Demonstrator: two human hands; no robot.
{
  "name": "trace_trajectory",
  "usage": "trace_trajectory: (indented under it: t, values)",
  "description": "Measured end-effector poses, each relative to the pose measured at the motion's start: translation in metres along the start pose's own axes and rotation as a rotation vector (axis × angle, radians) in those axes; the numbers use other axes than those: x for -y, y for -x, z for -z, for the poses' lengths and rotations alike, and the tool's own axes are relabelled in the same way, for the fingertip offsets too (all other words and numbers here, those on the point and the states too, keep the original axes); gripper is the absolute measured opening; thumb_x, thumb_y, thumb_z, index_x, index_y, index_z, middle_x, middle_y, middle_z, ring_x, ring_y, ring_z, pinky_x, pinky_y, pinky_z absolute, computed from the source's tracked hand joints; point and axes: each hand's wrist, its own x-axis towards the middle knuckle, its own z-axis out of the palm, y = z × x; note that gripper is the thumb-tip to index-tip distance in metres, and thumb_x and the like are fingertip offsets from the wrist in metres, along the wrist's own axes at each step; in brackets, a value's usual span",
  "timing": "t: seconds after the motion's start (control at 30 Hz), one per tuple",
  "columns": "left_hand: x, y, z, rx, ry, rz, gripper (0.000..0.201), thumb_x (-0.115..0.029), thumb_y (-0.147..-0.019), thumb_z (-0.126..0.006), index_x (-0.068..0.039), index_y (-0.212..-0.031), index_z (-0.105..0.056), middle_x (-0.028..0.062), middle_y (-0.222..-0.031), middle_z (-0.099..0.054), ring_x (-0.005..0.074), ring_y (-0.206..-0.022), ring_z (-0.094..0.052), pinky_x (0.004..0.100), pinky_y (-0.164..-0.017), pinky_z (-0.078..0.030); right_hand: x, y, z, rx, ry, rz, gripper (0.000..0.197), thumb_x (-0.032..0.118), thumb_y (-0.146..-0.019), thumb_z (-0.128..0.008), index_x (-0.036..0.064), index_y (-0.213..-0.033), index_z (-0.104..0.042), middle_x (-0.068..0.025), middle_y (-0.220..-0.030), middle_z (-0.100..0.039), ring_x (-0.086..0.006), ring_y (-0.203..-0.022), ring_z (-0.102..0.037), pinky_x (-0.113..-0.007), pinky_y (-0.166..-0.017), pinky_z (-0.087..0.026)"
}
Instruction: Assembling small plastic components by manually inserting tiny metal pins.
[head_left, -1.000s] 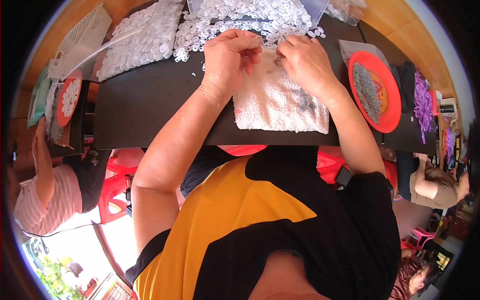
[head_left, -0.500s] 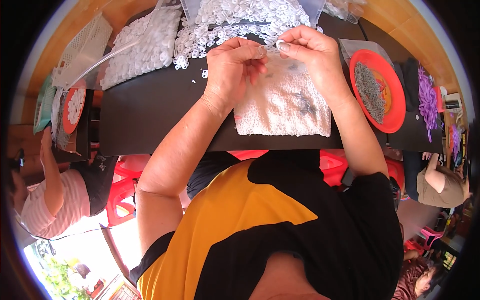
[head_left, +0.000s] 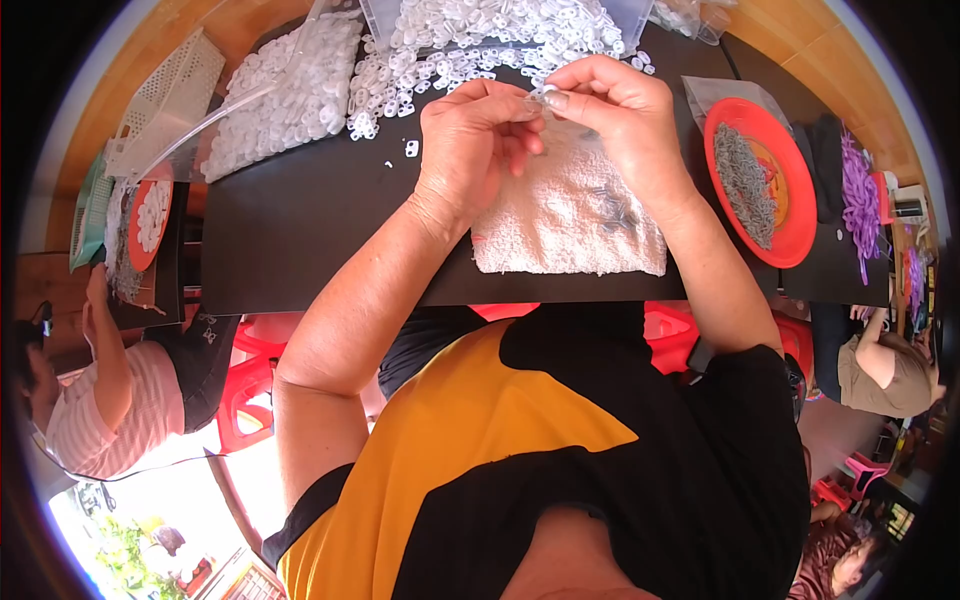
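Observation:
My left hand (head_left: 480,140) and my right hand (head_left: 625,120) meet fingertip to fingertip above the far edge of a pale towel (head_left: 555,240). Pinched between the right thumb and forefinger is a small white plastic piece (head_left: 549,89), mostly covered by the fingers. The left thumb and forefinger are pressed together right beside it; what they hold is too small to make out. A few slim grey pins (head_left: 613,207) lie on the towel under my right wrist. Beyond my hands spreads a heap of white two-holed plastic pieces (head_left: 430,68).
A red plate (head_left: 797,240) with many grey pins (head_left: 745,190) sits right of the towel. A clear bag of white pieces (head_left: 280,115) lies at far left, and one loose piece (head_left: 411,148) near my left hand. Purple strips (head_left: 860,200) hang further right. Co-workers sit on both sides.
My right hand has moved slightly left with the white piece, so the fingertips of both hands now come together. The view has shifted a little.

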Motion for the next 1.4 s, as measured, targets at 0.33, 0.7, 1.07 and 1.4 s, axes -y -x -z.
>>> trace_trajectory:
  t: [0.33,0.7,1.07,1.4]
  values:
    - [0.003,0.002,-0.009,0.063,-0.053,-0.177,0.02,0.006,-0.078,-0.071,0.004,-0.095,-0.06,0.0106,-0.078,-0.065,0.0146,-0.06,-0.062,0.0232,-0.045,-0.045,0.009,-0.007,0.019,0.096,-0.089,-0.162,0.016,0.007,-0.084,-0.064,-0.0022,-0.096,-0.069,-0.0052,-0.082,-0.068,-0.0118,-0.077,-0.064,-0.025,-0.074,-0.049]
    - [0.003,0.007,-0.008,0.108,-0.298,-0.328,0.029,0.007,-0.075,-0.074,0.003,-0.101,-0.062,0.0054,-0.082,-0.065,0.0084,-0.068,-0.062,0.0182,-0.047,-0.045,0.009,-0.004,0.024,0.217,-0.212,-0.235,0.014,0.011,-0.085,-0.064,-0.0008,-0.091,-0.068,-0.0062,-0.081,-0.067,-0.012,-0.072,-0.062,-0.025,-0.072,-0.049]
    - [-0.002,0.006,-0.005,0.164,-0.374,-0.295,0.021,0.007,-0.076,-0.073,0.004,-0.095,-0.063,0.0091,-0.08,-0.069,0.0117,-0.069,-0.068,0.0177,-0.044,-0.043,0.011,-0.002,0.026,0.328,0.028,-0.149,0.017,0.016,-0.089,-0.062,0.0001,-0.087,-0.065,-0.0022,-0.079,-0.064,-0.009,-0.074,-0.059,-0.024,-0.071,-0.046]
    - [0.0,0.004,-0.006,0.163,-0.303,-0.298,0.024,0.008,-0.077,-0.071,0.005,-0.1,-0.063,0.0087,-0.084,-0.067,0.011,-0.069,-0.063,0.0204,-0.049,-0.044,0.011,0.0,0.022,0.265,-0.065,-0.234,0.018,0.021,-0.089,-0.062,0.0035,-0.084,-0.065,-0.0007,-0.072,-0.062,-0.0081,-0.067,-0.06,-0.021,-0.065,-0.043]
